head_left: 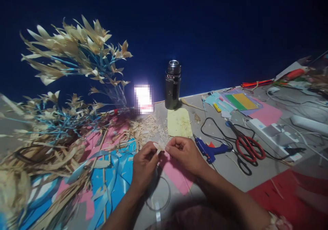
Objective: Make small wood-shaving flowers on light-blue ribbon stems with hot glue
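Note:
Close together in the middle of the view, my hands meet around a small pale flower (pixel 160 146) that looks made of dried husk. My left hand (pixel 146 162) is closed, pinching its left side between thumb and fingers. From the other side, the thumb and fingertips of my right hand (pixel 185 154) are pressed together on a petal. Part of the flower is hidden by the fingers. Beneath the hands lies a pink sheet (pixel 180 178). A blue glue gun (pixel 211 149) rests just right of my right hand.
A dark flask (pixel 172 90) stands behind a yellow pad (pixel 179 122). Red-handled scissors (pixel 249 149) and a white power strip (pixel 271 137) lie at the right among cables. Husk flowers (pixel 84 49) on blue stems rise at the left, above dried husks (pixel 58 154) and blue ribbon (pixel 116 172).

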`<state>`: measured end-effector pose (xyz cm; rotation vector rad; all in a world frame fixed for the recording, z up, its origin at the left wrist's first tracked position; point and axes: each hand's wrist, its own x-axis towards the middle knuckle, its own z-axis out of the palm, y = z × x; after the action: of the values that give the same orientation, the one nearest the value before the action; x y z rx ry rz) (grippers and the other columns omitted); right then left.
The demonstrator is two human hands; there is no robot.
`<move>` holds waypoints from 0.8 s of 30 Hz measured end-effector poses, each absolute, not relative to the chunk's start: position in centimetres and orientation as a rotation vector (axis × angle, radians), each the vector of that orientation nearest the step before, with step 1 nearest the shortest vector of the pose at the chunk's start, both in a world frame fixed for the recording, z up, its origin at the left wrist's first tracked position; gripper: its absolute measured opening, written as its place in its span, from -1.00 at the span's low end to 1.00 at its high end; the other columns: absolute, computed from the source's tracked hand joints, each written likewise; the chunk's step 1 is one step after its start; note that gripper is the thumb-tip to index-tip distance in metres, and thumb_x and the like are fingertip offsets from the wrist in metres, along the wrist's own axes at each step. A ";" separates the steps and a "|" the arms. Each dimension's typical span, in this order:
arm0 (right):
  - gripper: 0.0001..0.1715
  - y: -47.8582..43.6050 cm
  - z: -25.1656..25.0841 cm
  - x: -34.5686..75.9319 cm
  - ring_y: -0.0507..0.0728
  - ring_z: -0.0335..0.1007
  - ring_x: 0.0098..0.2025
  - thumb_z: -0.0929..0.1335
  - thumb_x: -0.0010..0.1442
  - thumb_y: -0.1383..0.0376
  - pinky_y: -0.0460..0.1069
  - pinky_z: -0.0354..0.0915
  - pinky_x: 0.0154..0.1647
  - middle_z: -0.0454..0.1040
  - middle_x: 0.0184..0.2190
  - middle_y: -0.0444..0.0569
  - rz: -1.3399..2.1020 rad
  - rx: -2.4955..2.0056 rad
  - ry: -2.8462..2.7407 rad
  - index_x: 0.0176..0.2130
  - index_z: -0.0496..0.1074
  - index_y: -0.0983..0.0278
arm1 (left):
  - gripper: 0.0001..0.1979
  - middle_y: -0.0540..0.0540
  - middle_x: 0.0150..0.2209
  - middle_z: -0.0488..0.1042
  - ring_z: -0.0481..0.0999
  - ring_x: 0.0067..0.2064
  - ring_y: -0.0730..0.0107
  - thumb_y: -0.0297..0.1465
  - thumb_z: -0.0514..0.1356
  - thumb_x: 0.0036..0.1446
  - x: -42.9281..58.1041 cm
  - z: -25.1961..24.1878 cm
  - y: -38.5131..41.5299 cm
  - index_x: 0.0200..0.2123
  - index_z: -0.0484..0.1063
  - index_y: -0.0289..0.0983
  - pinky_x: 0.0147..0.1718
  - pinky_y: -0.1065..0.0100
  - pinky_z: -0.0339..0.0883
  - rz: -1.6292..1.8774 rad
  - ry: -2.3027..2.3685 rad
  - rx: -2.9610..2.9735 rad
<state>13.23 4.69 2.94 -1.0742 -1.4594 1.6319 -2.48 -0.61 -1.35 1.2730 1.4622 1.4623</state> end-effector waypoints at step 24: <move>-0.85 4.1 2.6 13.2 0.00 0.27 -0.51 0.41 0.13 0.25 -0.11 0.18 -0.50 0.42 -0.55 -0.16 1.618 -0.956 -1.549 -0.39 0.53 0.31 | -0.72 -0.05 -0.43 0.53 0.48 -0.41 0.43 -0.42 0.57 -0.23 -3.7 -0.3 0.0 -0.41 0.62 -0.33 -0.38 0.37 0.45 1.415 0.824 0.087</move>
<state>13.21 4.06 2.56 -0.9561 -1.5488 1.6182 -3.72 -0.03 -0.27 0.0867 0.8235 1.4152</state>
